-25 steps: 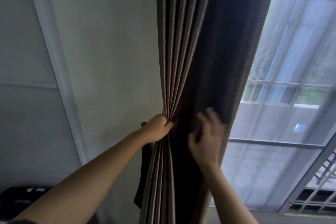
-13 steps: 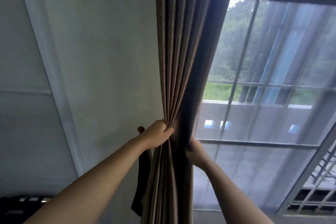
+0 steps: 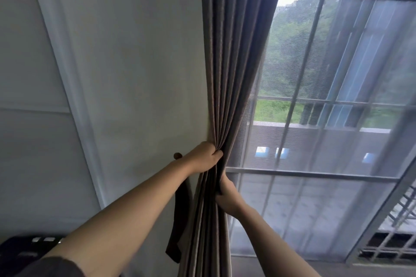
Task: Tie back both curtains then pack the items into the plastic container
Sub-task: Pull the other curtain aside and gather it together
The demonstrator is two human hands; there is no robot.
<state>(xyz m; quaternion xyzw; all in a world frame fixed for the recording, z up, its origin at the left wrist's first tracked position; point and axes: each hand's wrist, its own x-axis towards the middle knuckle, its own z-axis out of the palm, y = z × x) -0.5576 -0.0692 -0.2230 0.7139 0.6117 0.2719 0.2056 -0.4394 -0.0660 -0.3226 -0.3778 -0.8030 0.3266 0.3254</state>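
A dark brown-grey curtain hangs in tight pleats at the window's left edge, bunched to a narrow column at waist height. My left hand is clenched around the gathered pleats from the left. Just below it, my right hand grips the curtain's right edge, its fingers wrapped behind the fabric. A dark tie-back strap dangles against the wall from a round wooden hook, left of the curtain and behind my left forearm.
A white wall with a vertical trim strip fills the left side. A sheer white net curtain covers the barred window on the right. A black object sits at the lower left corner.
My right hand swept the loose curtain leftward and closed on its edge under my left hand. The curtain now forms a narrow bundle and more window shows.
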